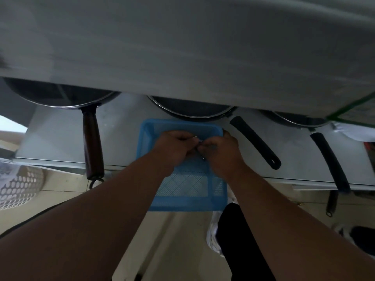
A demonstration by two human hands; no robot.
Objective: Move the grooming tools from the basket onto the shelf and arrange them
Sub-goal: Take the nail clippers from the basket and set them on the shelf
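A blue mesh plastic basket (188, 201) rests on the lower white shelf (56, 138), its near end sticking out over the shelf's front edge. Both hands are inside it, close together. My left hand (172, 147) and my right hand (223, 151) pinch small thin metal grooming tools (199, 146) between them; a slim metal tip shows above the left fingers and another below. The hands hide most of the tools, so their exact kind is unclear. A broad white upper shelf (182, 47) fills the top of the view.
Three dark frying pans stand on the lower shelf under the upper one: one with a brown handle (92, 142) at left, two with black handles (255, 142) (330, 161) at right. A white perforated basket (18, 185) sits low left. Tiled floor and my white shoe (213, 234) lie below.
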